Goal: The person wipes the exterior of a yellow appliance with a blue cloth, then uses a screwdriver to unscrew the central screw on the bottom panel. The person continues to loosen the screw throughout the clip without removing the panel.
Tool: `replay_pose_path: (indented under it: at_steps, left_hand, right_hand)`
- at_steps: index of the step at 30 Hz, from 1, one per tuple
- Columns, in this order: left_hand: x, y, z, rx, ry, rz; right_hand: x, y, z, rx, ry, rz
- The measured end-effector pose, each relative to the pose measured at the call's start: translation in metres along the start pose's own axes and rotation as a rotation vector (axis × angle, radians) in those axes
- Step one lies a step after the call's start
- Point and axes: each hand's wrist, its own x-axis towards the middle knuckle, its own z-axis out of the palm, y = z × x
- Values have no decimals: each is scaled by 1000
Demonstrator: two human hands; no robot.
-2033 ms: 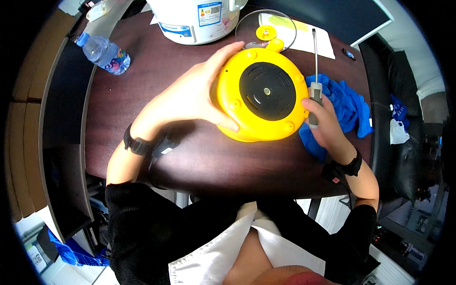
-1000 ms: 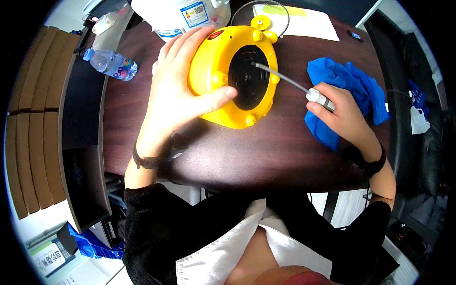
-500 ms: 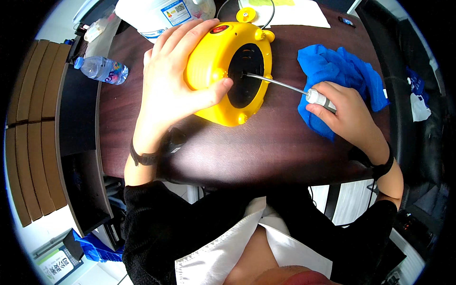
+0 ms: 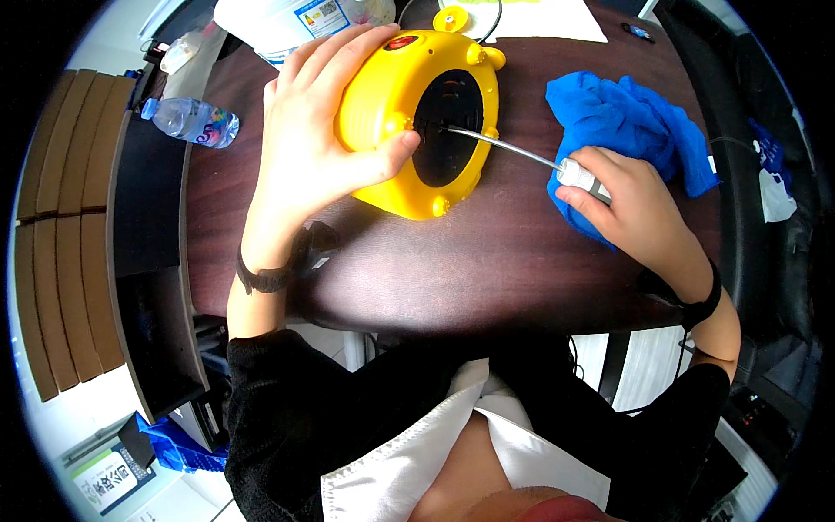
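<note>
My left hand (image 4: 326, 139) is wrapped round a yellow rounded appliance (image 4: 374, 196), which is tipped on its side with its black base (image 4: 444, 161) facing right and several small yellow feet around it. My thumb lies near the base's left rim. My right hand (image 4: 635, 209) grips the pale handle of a screwdriver (image 4: 504, 146), whose long metal shaft reaches to about the middle of the black base; its tip is too dark to make out. A crumpled blue cloth (image 4: 639, 122) lies beside and under my right hand.
A white appliance (image 4: 252, 22), a yellow cap (image 4: 454, 19) and a paper sheet (image 4: 557, 22) are at the back, with a small dark object (image 4: 637, 31). A water bottle (image 4: 187, 123) lies at the left of the desk (image 4: 374, 278). Cardboard boxes (image 4: 61, 148) stand beyond it.
The yellow appliance has turned from base-up onto its side, with my left hand moving over it. The screwdriver has swung from upright to point left into the base, where it now stays.
</note>
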Motion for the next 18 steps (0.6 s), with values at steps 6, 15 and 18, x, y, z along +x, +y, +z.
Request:
replay_pose_path:
  at_steps: [6,15,18]
  left_hand:
    - [1,5,3,25,17,38]
    - [4,10,6,32,25,91]
    - [6,8,6,8,22,99]
  right_hand:
    - [-6,0,4,12,20,11]
    - [-11,6,4,-13,33,-3]
    - [-9,6,3,-7,30,2]
